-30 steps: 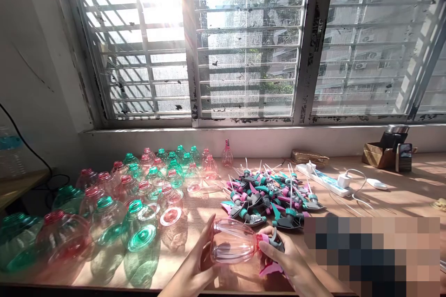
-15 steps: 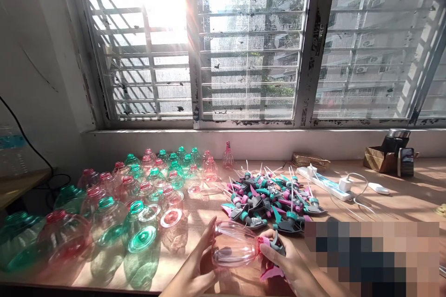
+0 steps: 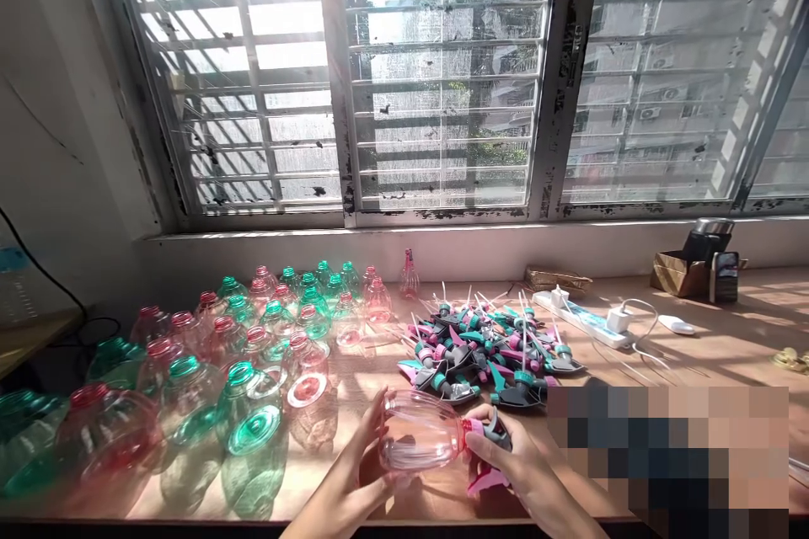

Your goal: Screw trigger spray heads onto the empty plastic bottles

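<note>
A clear pink plastic bottle (image 3: 420, 431) lies sideways between my hands, above the table's front edge. My left hand (image 3: 361, 459) is wrapped around its base end. At the neck, my right hand (image 3: 506, 459) grips a pink and grey spray head (image 3: 475, 431), which sits on the bottle's mouth; its pink trigger part hangs below my fingers. Just beyond the bottle lies a heap of spray heads (image 3: 480, 345) in pink, teal and grey, several with thin white tubes sticking up. Whether the collar is fully tight cannot be seen.
Many open pink and green bottles, one green bottle (image 3: 249, 417) nearest, stand on the left of the table. A lone pink bottle (image 3: 409, 280) is by the wall. At the right are a power strip (image 3: 585, 320), a white mouse (image 3: 676, 324) and a phone (image 3: 724, 276).
The view has shifted slightly, so the scene sits a little higher and further left. Both hands keep their hold on the bottle and spray head.
</note>
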